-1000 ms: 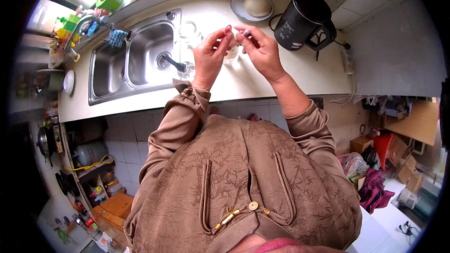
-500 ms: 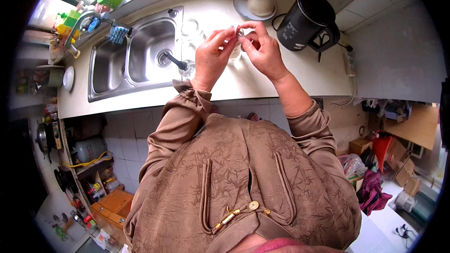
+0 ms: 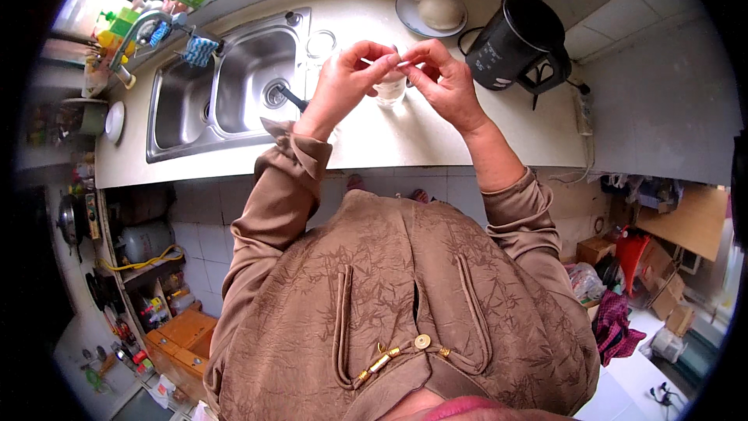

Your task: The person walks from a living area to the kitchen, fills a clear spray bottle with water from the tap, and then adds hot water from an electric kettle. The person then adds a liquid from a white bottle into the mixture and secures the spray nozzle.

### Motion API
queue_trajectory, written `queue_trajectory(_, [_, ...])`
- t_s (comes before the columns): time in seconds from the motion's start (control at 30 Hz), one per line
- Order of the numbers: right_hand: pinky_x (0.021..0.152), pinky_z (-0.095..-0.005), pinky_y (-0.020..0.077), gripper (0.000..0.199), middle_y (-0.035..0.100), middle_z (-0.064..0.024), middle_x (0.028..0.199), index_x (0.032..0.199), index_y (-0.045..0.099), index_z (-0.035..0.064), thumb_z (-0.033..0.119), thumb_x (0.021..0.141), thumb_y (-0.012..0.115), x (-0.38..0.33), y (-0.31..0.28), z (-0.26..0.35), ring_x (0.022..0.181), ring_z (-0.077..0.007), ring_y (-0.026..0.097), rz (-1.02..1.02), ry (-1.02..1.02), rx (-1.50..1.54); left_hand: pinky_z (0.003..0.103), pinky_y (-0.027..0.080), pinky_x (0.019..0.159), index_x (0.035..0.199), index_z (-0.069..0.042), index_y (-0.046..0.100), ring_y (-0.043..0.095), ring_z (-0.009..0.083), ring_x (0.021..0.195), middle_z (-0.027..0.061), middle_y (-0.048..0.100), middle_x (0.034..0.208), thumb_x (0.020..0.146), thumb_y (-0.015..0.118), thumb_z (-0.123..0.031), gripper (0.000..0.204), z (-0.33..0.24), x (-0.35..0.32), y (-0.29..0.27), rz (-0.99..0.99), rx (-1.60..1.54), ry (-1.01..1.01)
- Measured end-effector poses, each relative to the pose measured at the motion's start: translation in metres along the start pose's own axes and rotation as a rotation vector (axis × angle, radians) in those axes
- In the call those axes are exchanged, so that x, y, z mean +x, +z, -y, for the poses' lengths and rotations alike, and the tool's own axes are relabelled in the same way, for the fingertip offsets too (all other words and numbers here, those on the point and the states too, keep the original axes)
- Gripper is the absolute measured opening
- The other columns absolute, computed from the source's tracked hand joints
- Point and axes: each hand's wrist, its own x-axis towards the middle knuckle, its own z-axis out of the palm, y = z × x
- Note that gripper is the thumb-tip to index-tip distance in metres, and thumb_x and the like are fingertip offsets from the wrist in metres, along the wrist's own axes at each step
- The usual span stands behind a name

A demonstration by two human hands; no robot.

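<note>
Over the counter, my left hand (image 3: 343, 86) and my right hand (image 3: 452, 93) meet at the fingertips, both closed in a pinch. Between them is a small, pale, thin piece, too small to name. Just below the fingers a clear glass container (image 3: 391, 93) stands on the counter, partly hidden by my hands. Another clear, round-rimmed container (image 3: 321, 44) is beyond my left hand, beside the sink. A black-handled item (image 3: 292, 98) lies by my left wrist, its other end hidden.
To the left is a double steel sink (image 3: 253, 97) with a tap (image 3: 125, 51). A black electric kettle (image 3: 518, 43) stands right of my hands. Behind them, a plate (image 3: 407, 17) bears a round white lump (image 3: 441, 12). The counter's front edge runs before my body.
My left wrist has shifted left and its forearm is more spread. The fingertips still meet; a silvery bit seen between them earlier is hidden, and a pale piece shows now.
</note>
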Motion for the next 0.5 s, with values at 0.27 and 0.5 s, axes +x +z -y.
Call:
queue_trajectory(0.27, [0.057,-0.0255,0.0505,0.014,0.065,-0.0042,0.094,0.089,0.059,0.0082,0.008,0.08,0.07,0.002,0.007,0.013,0.066,-0.0137,0.061,-0.128,-0.153,-0.218,0.022,0.05,0.059,0.1,-0.001,0.063,0.063,0.0093,0.077,0.0063,0.068,0.088,0.093,0.06,-0.016,0.017,-0.013,0.0,-0.001,0.003,0.112,0.139])
queue_trajectory(0.5, [0.063,-0.0266,0.0529,0.014,0.065,-0.006,0.094,0.087,0.06,0.0063,0.004,0.078,0.07,-0.013,0.013,-0.008,0.077,-0.0157,0.065,-0.226,-0.138,-0.25,0.024,0.055,0.065,0.104,0.0,0.059,0.066,0.011,0.08,0.0079,0.068,0.089,0.096,0.058,-0.016,0.018,-0.01,0.006,-0.003,-0.078,-0.014,0.194])
